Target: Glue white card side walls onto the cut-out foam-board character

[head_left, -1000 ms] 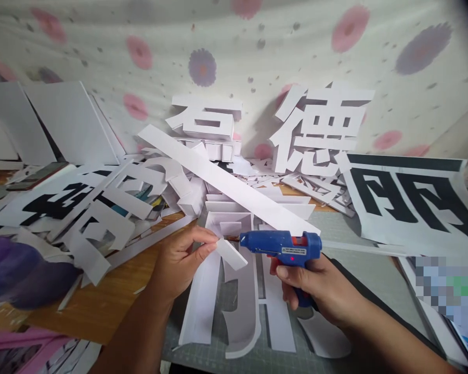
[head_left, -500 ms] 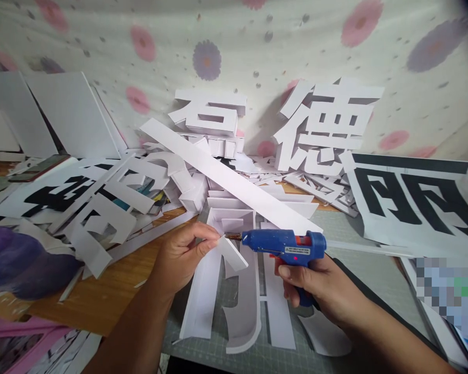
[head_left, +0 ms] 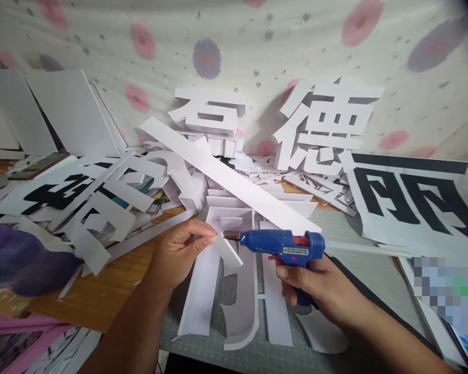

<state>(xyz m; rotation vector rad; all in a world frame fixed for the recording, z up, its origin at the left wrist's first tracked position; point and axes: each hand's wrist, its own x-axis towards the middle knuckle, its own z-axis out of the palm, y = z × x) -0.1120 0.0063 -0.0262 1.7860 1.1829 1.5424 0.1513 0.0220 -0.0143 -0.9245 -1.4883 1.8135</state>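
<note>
My left hand (head_left: 183, 249) pinches one end of a short white foam-board strip (head_left: 230, 252) between thumb and fingertips. My right hand (head_left: 308, 278) is wrapped around the handle of a blue hot glue gun (head_left: 283, 244), whose small red light is lit. The gun's nozzle points left and is at the strip's upper edge; whether it touches I cannot tell. Below both hands lies a white foam-board character (head_left: 245, 311) with raised side walls on parts of its outline. A long white strip (head_left: 226, 171) slants across its far end.
A green cutting mat (head_left: 347, 228) covers the work area. Finished white characters (head_left: 327, 124) stand against the flowered curtain. Cut foam pieces (head_left: 101, 223) are heaped on the left. A black-printed sheet (head_left: 413, 197) lies on the right, and a pink container (head_left: 23, 337) stands at near left.
Both hands, with the strip and the glue gun, have shifted very slightly left. The gun's nozzle stays beside the strip's upper edge.
</note>
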